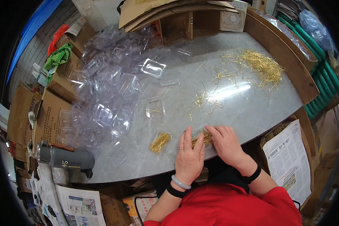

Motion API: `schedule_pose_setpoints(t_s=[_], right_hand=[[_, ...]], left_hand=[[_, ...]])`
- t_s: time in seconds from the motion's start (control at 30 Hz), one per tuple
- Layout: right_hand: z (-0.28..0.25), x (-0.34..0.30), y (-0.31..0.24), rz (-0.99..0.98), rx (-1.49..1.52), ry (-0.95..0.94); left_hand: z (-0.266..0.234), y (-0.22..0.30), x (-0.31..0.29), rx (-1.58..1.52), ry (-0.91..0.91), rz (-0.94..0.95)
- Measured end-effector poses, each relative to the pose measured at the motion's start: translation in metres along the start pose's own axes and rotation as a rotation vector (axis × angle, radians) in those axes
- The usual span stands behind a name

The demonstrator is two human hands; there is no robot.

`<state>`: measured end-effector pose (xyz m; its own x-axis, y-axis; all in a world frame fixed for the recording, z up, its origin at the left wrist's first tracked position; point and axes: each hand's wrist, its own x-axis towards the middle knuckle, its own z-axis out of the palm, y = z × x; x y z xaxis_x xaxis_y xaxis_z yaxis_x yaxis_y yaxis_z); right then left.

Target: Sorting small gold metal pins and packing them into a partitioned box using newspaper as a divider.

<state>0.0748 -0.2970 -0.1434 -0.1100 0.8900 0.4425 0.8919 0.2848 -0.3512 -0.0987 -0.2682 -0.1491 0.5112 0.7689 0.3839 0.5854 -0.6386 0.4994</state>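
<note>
My left hand and my right hand are on either side of a small bundle of gold wire hooks near the table's front edge. The bundle is pressed between them, partly hidden by my fingers. My left fingers are fairly straight, while the right ones curve over the bundle's far side. To the left of my hands lies a second bundle of gold hooks, untouched. One clear plastic case beyond it has a few gold hooks in it or under it; I cannot tell which.
Loose gold hooks lie scattered mid-table, with a large heap at the far right. Clear plastic cases pile up on the left. A grey flask is at the left edge. Cardboard walls border the grey table.
</note>
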Motion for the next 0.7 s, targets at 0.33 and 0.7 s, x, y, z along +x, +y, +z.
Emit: schedule_pose_setpoints(t_s=[0.33, 0.7], right_hand=[[0.002, 0.003, -0.007, 0.08, 0.043, 0.083], [-0.01, 0.016, -0.001, 0.518, 0.427, -0.139]], left_hand=[[-0.002, -0.002, 0.002, -0.018, -0.037, -0.003], [-0.004, -0.008, -0.002, -0.109, -0.032, 0.015]])
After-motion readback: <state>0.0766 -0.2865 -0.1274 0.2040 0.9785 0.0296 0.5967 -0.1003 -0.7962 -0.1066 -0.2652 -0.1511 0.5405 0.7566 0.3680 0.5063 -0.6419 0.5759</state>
